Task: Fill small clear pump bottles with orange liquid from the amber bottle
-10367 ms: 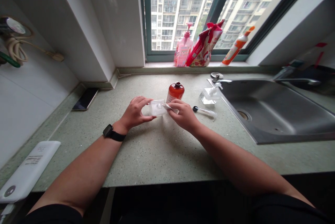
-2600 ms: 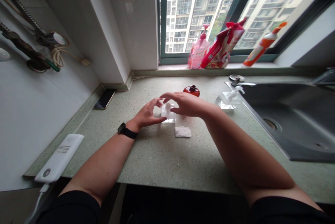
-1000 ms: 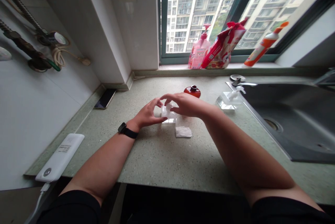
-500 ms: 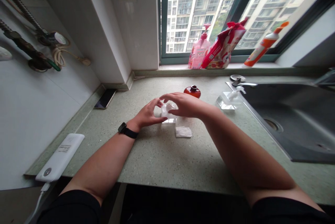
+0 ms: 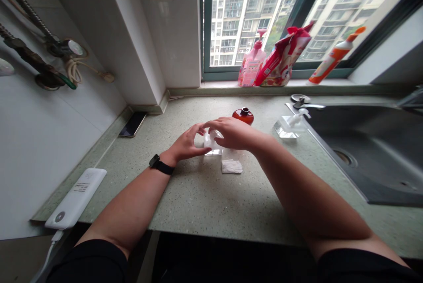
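Observation:
A small clear square bottle stands on the counter between my hands. My left hand curves around its left side, thumb along the near face and fingers behind. From the right, my right hand arches over the bottle, its fingers and thumb curled around the whitish top, which they partly cover. A folded white tissue lies just in front of the bottle. Behind my right hand sits a round amber bottle with an open dark neck.
To the right, a clear pump bottle stands beside the steel sink. A phone and a white power bank with a cable lie at the left. A pink pump bottle, a red bag and an orange-white bottle line the windowsill.
My right fingers and thumb have shifted slightly to the right around the bottle's top. My left hand and the bottle keep their place.

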Demonstrator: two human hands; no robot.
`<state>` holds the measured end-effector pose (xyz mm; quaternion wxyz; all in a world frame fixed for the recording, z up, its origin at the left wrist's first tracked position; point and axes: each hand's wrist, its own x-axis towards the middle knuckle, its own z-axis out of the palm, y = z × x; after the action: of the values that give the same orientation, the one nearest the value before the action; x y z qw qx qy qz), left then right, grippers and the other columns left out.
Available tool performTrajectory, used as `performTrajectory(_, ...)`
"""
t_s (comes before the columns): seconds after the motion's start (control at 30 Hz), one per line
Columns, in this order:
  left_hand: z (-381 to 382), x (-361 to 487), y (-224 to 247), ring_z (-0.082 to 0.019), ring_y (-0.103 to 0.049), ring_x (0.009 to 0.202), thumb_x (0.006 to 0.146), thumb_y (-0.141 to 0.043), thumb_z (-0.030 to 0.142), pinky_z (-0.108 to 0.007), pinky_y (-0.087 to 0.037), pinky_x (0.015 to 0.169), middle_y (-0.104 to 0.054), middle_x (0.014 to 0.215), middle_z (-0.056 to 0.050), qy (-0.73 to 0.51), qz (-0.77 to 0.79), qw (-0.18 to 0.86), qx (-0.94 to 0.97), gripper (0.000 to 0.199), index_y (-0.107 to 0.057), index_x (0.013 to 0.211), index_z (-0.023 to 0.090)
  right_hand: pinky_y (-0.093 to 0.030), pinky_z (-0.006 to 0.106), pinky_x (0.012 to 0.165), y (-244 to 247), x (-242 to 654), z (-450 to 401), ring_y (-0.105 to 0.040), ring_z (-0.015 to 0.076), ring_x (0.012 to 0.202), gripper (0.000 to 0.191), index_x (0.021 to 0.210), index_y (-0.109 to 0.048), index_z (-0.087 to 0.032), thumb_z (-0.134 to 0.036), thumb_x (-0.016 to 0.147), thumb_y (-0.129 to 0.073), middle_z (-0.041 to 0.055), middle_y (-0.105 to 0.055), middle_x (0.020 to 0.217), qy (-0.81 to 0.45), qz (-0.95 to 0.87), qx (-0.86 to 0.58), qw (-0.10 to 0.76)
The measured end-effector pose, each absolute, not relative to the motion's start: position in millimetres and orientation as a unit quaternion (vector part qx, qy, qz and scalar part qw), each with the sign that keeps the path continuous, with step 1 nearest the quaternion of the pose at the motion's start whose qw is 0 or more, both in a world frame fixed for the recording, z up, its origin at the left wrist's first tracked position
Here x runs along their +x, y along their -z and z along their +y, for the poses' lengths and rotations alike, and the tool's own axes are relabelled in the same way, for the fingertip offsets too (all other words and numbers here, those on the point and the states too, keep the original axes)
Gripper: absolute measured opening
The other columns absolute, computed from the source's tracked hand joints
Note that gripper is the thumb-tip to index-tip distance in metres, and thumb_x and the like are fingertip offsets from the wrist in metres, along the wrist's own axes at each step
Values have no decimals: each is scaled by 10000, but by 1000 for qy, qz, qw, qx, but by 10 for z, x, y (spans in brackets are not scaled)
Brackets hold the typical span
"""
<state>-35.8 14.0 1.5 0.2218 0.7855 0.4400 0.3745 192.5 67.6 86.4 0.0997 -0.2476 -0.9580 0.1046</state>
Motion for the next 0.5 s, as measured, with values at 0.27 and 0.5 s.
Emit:
performTrajectory(0.27,155,-348,7,-313,-699,1185,791,-912,562,-525,-571,1074,-691,1312,-131,-378,456,231,772,886,-508,1511,239,-543,428,987,-830,1889,659,-709,308,1177,492,1368,-658,-211,-177,881,-719,129,-770,1270,-89,-958,-257,92)
performTrajectory(0.5,199,-480,-25,-355,-635,1389,815,-923,452,-584,-484,1192,-645,1501,-175,-379,429,336,748,937,-438,1589,248,-553,400,1069,-768,2016,812,-702,245,1275,667,1453,-623,-250,-56,828,-749,83,-751,1393,-196,-957,-167,136)
